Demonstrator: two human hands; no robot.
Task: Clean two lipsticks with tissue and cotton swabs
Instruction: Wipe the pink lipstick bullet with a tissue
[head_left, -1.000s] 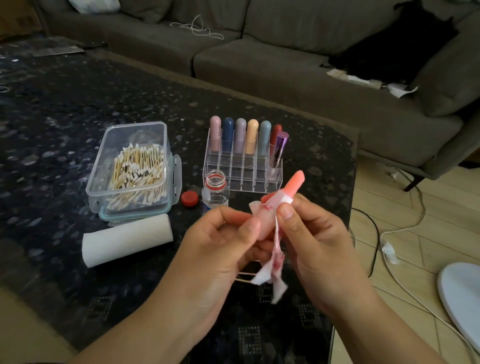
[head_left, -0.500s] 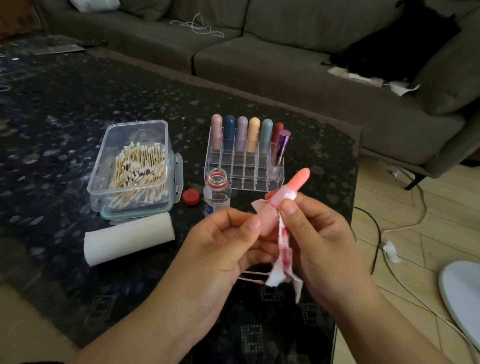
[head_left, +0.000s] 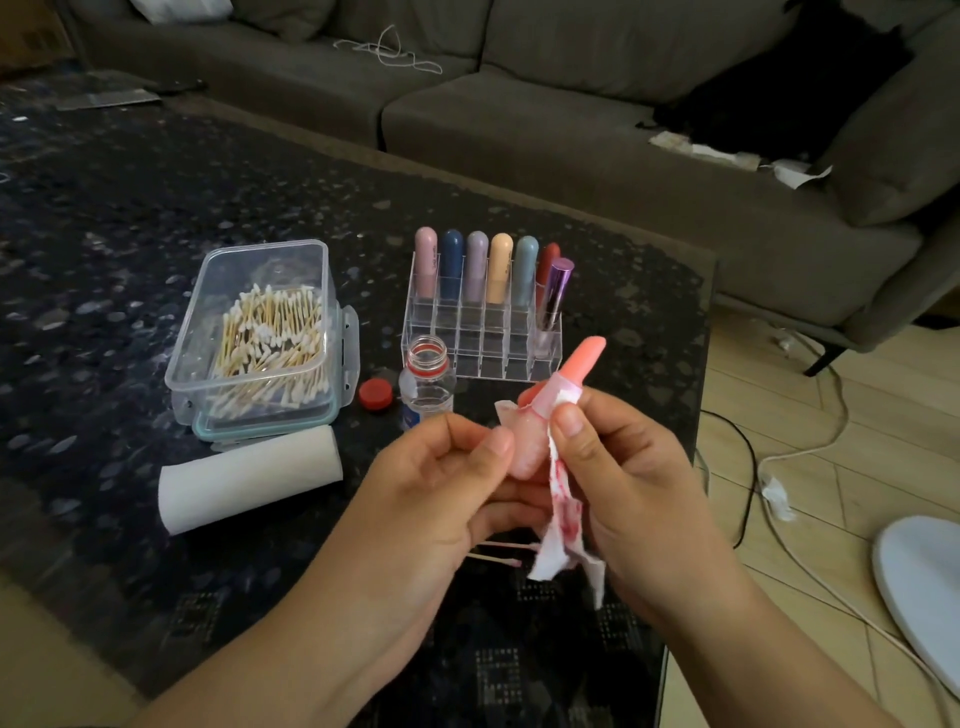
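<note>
An open lipstick (head_left: 584, 358) with a coral stick and pale pink barrel points up and to the right above the table's near right part. My left hand (head_left: 436, 483) grips the barrel's lower end. My right hand (head_left: 618, 478) pinches a white tissue (head_left: 563, 525), stained red, against the barrel just below the stick. The tissue's loose end hangs down between my hands. Two used cotton swabs (head_left: 501, 553) lie on the table under my hands. A clear organiser (head_left: 483, 338) behind holds several capped lipsticks (head_left: 501, 265).
A clear box of cotton swabs (head_left: 265, 338) stands at the left, a tissue roll (head_left: 249, 478) lies in front of it. An uncapped small bottle (head_left: 427, 382) and its red cap (head_left: 376, 393) sit nearby. Sofa behind; cables (head_left: 779, 452) on the floor at right.
Both hands have lifted the lipstick slightly up and to the right. The hanging tissue end has shifted and shows more red stain.
</note>
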